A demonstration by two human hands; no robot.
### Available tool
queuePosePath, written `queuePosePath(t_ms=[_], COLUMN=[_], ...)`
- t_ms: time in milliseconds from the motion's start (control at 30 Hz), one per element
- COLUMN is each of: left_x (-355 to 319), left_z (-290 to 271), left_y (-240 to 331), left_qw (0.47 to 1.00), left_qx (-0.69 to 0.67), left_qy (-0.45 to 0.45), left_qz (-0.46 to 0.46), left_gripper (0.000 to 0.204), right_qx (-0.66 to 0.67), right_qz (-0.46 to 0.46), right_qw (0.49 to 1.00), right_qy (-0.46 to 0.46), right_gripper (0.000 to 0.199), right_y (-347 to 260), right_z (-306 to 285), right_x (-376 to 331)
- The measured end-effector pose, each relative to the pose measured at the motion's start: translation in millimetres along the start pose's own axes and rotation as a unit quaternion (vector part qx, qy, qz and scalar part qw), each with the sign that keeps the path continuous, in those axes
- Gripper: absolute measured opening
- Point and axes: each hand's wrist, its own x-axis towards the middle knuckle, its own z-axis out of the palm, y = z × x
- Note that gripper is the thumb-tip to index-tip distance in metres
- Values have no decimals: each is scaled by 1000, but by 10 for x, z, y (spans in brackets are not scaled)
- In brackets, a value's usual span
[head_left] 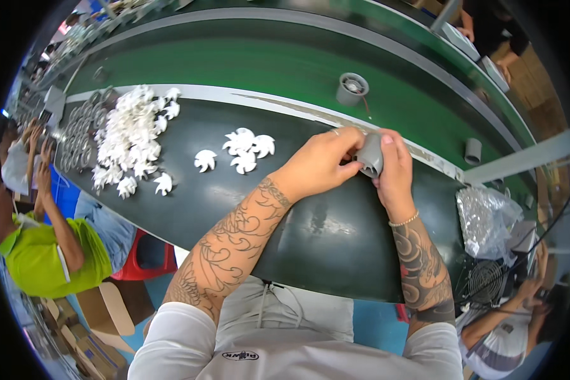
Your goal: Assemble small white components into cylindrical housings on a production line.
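Observation:
Above the far side of the dark work table (pixel 323 253), both my hands are closed around a grey cylindrical plastic housing (pixel 370 156). The housing is tilted, and its near end shows an opening with ribs or tabs inside. My left hand (pixel 326 158) pinches it from the left with thumb and fingers. My right hand (pixel 396 168) wraps its right side. To the left, several loose white fan impellers (pixel 244 149) lie on the table. A large heap of white impellers (pixel 133 130) sits farther left.
Grey rings (pixel 79 136) lie beyond the heap. On the green conveyor belt (pixel 234 60) stand a grey fan unit with a red wire (pixel 351 88) and another grey cylinder (pixel 472 151). A clear plastic bag (pixel 487 218) and a round fan grille (pixel 486 282) are at right. People work on both sides.

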Motion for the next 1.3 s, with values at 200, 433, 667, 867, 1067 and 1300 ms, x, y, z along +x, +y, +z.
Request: queuePosePath(t_ms=[200, 433, 667, 867, 1067, 1300], left_x=[-149, -211, -89, -103, -144, -51], left_z=[-288, -120, 72, 181, 83, 140], left_y=[166, 45, 107, 221, 155, -40], left_qw=[883, 856, 974, 959, 966, 994], left_qx=[447, 484, 223, 244, 239, 97], left_qy=[120, 49, 20, -36, -80, -5], left_qz=[-84, -177, 30, 142, 58, 54], left_gripper=[36, 49, 27, 36, 39, 32], right_qx=[-371, -392, -398, -619, -580, -507], right_qz=[-293, -217, -311, -159, -70, -144], right_qw=[851, 875, 790, 636, 711, 750], right_qy=[227, 187, 347, 434, 391, 400], right_gripper=[27, 58, 34, 52, 36, 41], right_y=[-4, 190, 52, 129, 89, 138], right_z=[-259, -395, -797, -1596, -1516, -1688], right_x=[281, 406, 509, 728, 747, 821])
